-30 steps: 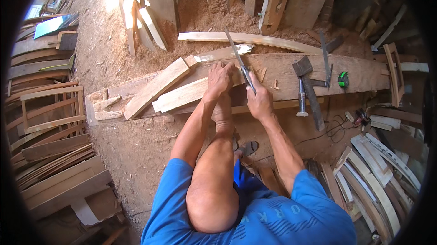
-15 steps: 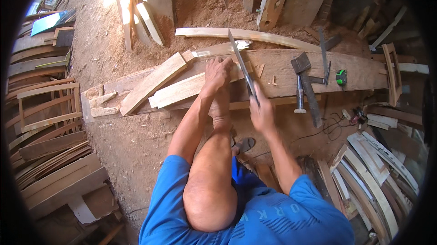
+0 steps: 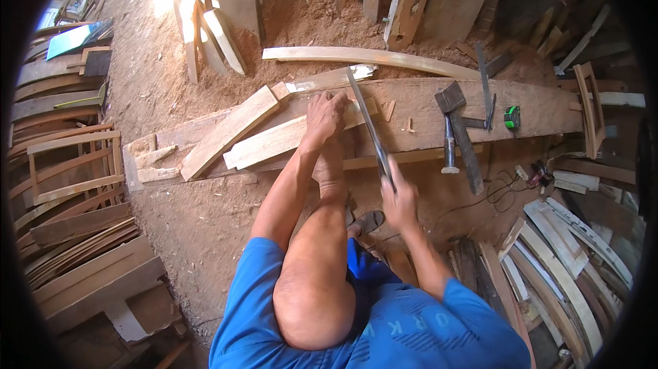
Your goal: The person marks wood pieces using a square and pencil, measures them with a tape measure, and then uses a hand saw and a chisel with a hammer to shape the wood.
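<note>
Your hands are apart from each other. R hand (image 3: 399, 199), a bit blurred, is clamped round the grip of a long-bladed tool (image 3: 370, 122), prob. a saw; blade slants up & L, away from you, across the R part of a pale board (image 3: 269, 143). Can't tell if it's biting. L hand (image 3: 325, 116) presses down on that board, fingers bent; can't tell if they hook its far edge. Your bare foot (image 3: 330, 160) is up there too, just below the L hand. Pale board lies at a slant on the worktop (image 3: 425, 108), a long thick plank set low over the floor (image 3: 199, 232). To its L, a 2nd board (image 3: 229, 133), also slanted; beyond, a strip w/ white patches (image 3: 332, 79). L end of worktop: what looks like a notch w/ short wood bits (image 3: 156, 157) in it, can't tell if loose. R of the blade: small chips (image 3: 389, 110), then a hammer (image 3: 451, 97), its handle out over the near edge, next to a chisel-like tool (image 3: 449, 143). Further R, tape measure in its green/blk case (image 3: 512, 117), nr a thin dark metal blade (image 3: 484, 74). Far side: curved strip (image 3: 373, 58) along the worktop, sawdust (image 3: 319, 22) behind. Small wooden frame (image 3: 589, 112) at R end; stacked timber (image 3: 75, 221) well off L.
</note>
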{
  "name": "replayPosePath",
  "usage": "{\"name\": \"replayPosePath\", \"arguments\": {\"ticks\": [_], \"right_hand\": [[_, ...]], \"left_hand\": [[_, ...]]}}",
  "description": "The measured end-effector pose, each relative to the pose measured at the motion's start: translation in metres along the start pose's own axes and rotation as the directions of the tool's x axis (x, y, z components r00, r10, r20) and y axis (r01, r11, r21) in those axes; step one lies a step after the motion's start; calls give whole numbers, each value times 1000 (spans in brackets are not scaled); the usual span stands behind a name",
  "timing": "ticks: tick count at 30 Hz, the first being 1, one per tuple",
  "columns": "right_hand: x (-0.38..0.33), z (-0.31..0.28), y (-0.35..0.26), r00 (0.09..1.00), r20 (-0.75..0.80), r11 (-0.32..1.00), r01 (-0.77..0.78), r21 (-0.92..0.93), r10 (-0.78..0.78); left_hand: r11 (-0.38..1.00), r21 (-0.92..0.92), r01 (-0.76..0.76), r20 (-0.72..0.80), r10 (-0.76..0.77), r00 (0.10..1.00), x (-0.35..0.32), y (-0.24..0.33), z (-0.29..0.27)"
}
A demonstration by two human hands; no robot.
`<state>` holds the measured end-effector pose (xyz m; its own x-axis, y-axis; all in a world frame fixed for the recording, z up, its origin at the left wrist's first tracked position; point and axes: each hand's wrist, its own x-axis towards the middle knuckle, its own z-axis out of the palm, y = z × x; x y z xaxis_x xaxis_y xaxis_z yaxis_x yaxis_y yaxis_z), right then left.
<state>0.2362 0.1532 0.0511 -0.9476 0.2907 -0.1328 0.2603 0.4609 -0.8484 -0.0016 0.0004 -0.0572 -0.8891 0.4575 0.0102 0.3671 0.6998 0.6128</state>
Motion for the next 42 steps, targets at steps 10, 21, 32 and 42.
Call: {"name": "replayPosePath", "arguments": {"ticks": [10, 21, 32, 42], "right_hand": [[88, 33, 9, 996, -82, 999, 39, 16, -38], [-25, -11, 6, 998, 49, 999, -38, 0, 38], [70, 23, 8, 971, -104, 977, 213, -30, -215], [45, 14, -20, 994, -21, 985, 102, -137, -106]], "left_hand": [[997, 8, -82, 66, 81, 995, -3, 13, -14], [976, 213, -49, 96, 29, 995, -28, 43, -34], [969, 229, -90, 141, 58, 988, -13, 46, -26], [949, 296, -111, 187, 57, 981, -13, 29, -26]]}}
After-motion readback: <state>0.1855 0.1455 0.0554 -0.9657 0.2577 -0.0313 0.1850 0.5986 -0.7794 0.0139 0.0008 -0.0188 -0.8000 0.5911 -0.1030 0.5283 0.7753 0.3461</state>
